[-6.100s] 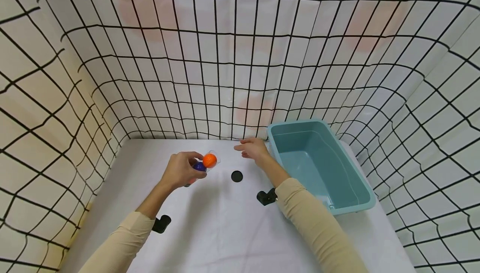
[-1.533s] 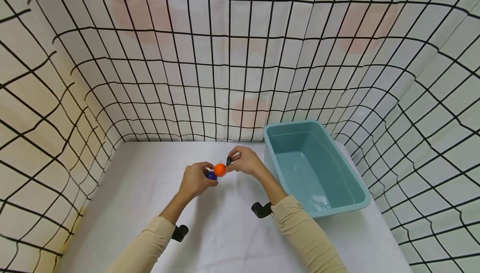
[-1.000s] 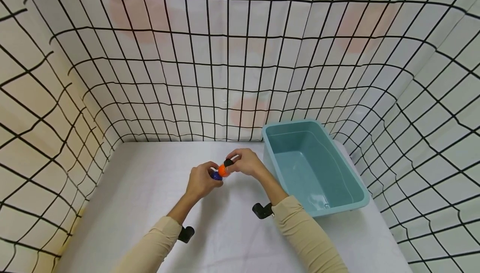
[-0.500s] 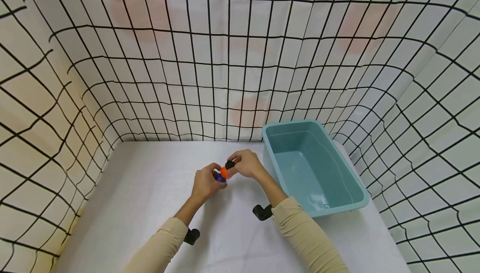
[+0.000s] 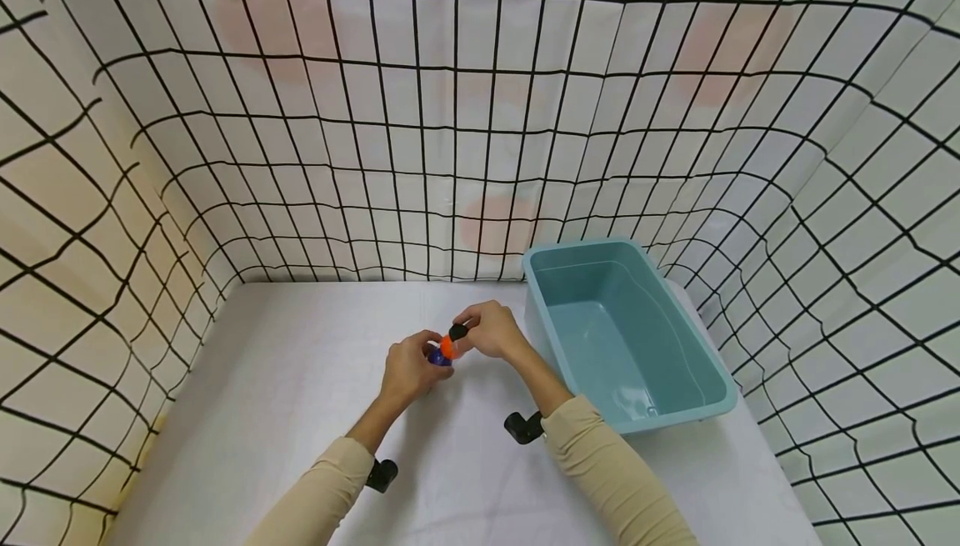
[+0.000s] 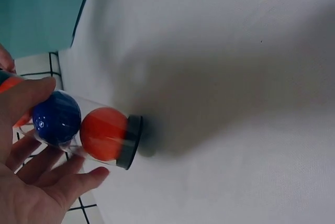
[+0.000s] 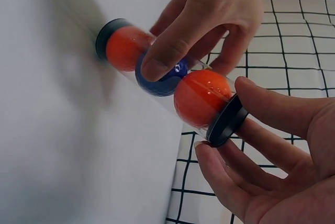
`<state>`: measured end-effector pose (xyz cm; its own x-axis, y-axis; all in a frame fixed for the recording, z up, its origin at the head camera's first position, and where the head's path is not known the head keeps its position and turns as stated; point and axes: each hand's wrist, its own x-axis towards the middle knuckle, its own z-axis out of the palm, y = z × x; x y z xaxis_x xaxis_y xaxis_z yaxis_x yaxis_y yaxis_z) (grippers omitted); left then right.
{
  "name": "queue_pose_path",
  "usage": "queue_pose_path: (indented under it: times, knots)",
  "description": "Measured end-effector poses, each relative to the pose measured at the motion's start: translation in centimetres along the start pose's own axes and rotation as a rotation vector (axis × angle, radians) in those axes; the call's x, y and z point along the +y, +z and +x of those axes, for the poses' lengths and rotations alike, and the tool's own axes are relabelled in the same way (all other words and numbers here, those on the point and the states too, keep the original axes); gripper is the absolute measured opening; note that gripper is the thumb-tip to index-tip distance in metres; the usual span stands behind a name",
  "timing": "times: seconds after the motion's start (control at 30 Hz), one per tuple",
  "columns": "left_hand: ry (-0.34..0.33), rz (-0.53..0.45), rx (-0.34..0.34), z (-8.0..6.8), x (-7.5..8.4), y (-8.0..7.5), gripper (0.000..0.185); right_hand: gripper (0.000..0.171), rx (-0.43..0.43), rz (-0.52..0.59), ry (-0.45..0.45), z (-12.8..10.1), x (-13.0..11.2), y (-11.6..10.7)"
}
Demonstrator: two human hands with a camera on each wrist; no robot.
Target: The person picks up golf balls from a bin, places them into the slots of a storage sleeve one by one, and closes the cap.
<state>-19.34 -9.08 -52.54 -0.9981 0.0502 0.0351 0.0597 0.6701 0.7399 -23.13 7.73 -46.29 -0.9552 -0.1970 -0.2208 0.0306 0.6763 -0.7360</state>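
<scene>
My left hand [image 5: 408, 368] grips a clear tube [image 7: 170, 96] round its middle. Inside it sit a blue ball [image 6: 56, 118] between two orange balls, one [image 7: 201, 101] near the upper end and the other [image 6: 102, 132] near the lower. A black cap [image 7: 227, 123] is at the upper end, pinched by thumb and fingers of my right hand [image 5: 491, 331]. Another black cap [image 6: 131, 143] covers the lower end. The tube slants above the white table, its lower cap close over the cloth.
A teal plastic tub [image 5: 632, 421] stands at the right of the table [image 5: 285, 363]. Black netting [image 5: 456, 171] rises behind and along both sides. Black wrist cameras, left [image 5: 382, 474] and right [image 5: 523, 428], show below the hands.
The black cap lay on the table earlier; my right hand picked it up and brought it to the tube's end. My left hand moved right with the tube. Lately both hands barely move.
</scene>
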Motion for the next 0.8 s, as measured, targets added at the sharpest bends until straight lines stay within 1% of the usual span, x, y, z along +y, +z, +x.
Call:
queue_pose_path:
  times: [0.03, 0.17, 0.33, 0.57, 0.8]
  knots:
    - [-0.014, -0.001, -0.005, -0.04, -0.06, 0.01, 0.043, 0.033, 0.001, 0.004, 0.002, 0.0, 0.04, 0.01]
    - [-0.031, -0.026, -0.022, -0.09, -0.45, 0.03, 0.045, 0.03, 0.015, 0.009, 0.013, 0.01, 0.13, 0.1]
    - [-0.036, -0.08, -0.044, -0.08, -0.8, 0.03, 0.046, 0.028, 0.034, 0.007, 0.009, -0.13, 0.03, 0.24]
    - [-0.022, -0.087, -0.028, -0.13, -0.94, 0.04, 0.045, 0.026, 0.055, -0.003, 0.025, -0.09, -0.14, 0.54]
    - [-0.016, -0.097, -0.008, -0.03, -0.92, 0.1, 0.046, 0.026, 0.082, -0.06, 0.011, 0.22, -0.12, 0.73]
